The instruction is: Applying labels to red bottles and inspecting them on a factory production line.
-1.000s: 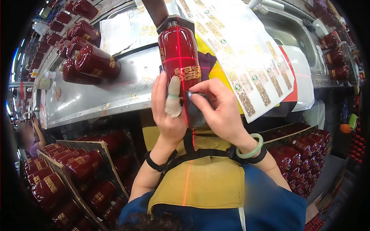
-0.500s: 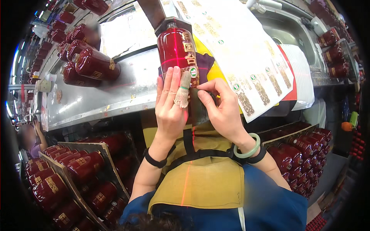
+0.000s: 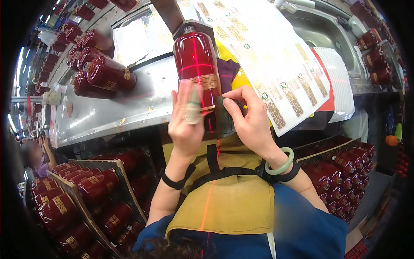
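A dark red glass bottle (image 3: 196, 56) with gold decoration lies on its side in a metal holder (image 3: 172, 17), its neck pointing away from me. Red laser lines cross its glass. My left hand (image 3: 186, 118) lies against the bottle's lower left side, fingers stretched out, somewhat blurred; a pale cover with a green band is on one finger. My right hand (image 3: 250, 116) is at the bottle's lower right edge, thumb and forefinger pinched together by something dark that I cannot make out.
Right of the bottle lies a white label sheet (image 3: 280, 64) with gold and green stickers, beside a steel sink (image 3: 330, 39). Several red bottles (image 3: 108, 75) stand on the metal counter (image 3: 116, 112) at left. Racks of bottles (image 3: 97, 185) flank me below; a person (image 3: 41, 157) is at far left.
The bottle has turned in its holder: the gold lettering and round green sticker have gone from view, and a gold patch now shows. My left hand has shifted slightly left.
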Demonstrator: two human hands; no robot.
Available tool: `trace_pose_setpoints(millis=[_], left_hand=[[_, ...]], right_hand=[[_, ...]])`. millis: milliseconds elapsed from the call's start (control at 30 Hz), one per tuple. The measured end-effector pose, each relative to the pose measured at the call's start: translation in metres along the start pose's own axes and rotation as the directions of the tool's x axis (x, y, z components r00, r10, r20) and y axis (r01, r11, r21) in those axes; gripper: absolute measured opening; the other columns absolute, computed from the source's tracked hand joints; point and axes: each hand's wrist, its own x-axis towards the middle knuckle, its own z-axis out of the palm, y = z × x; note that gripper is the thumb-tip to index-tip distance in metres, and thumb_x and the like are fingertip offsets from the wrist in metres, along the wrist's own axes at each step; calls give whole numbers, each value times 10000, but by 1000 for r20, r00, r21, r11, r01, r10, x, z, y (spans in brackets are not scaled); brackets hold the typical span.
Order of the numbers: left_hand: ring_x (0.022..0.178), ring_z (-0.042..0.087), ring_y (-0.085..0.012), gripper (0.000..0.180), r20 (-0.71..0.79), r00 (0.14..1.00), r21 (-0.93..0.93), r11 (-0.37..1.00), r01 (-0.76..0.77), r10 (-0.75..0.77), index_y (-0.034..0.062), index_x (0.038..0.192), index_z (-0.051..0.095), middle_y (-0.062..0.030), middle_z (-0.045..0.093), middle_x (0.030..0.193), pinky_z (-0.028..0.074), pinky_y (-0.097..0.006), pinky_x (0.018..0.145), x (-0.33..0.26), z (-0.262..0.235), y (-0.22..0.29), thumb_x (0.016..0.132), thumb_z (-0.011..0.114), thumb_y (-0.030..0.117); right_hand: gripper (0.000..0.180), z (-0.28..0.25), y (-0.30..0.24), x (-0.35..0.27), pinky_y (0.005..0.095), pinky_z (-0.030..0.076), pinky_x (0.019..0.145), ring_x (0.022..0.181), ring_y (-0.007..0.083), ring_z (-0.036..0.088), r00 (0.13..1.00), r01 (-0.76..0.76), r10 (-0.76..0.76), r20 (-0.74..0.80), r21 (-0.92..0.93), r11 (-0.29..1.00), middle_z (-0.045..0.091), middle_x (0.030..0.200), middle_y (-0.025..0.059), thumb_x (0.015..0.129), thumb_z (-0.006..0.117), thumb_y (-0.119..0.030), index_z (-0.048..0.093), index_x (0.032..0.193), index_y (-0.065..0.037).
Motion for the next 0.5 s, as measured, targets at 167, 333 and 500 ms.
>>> trace_pose_setpoints(millis=[167,333,500], left_hand=[[1404,521,-410,633,-52,996,25,997,78,-77,-14,1433,593,-217,553,1507,357,-541,1206,-10,-5,2,821,740,-84],[1406,520,-406,642,0,999,15,999,-36,36,-32,1425,592,-231,550,1504,374,-522,1196,-6,4,-5,805,750,-88],[1393,529,-411,652,38,982,-42,982,186,-185,-57,1467,530,-273,540,1494,328,-549,1222,-13,-7,-1,843,713,-80]], right_hand=[[103,2,0,0,371,522,819,881,286,653,1000,2,-2,11,24,1000,645,952,164,952,673,-37,636,1016,34],[105,-4,5,2,384,526,814,872,298,664,1000,-20,20,-13,9,1000,661,933,169,944,676,-47,643,998,38],[106,-18,4,8,397,537,810,873,314,687,984,-177,172,-52,-123,976,689,942,186,925,690,-56,666,964,39]])
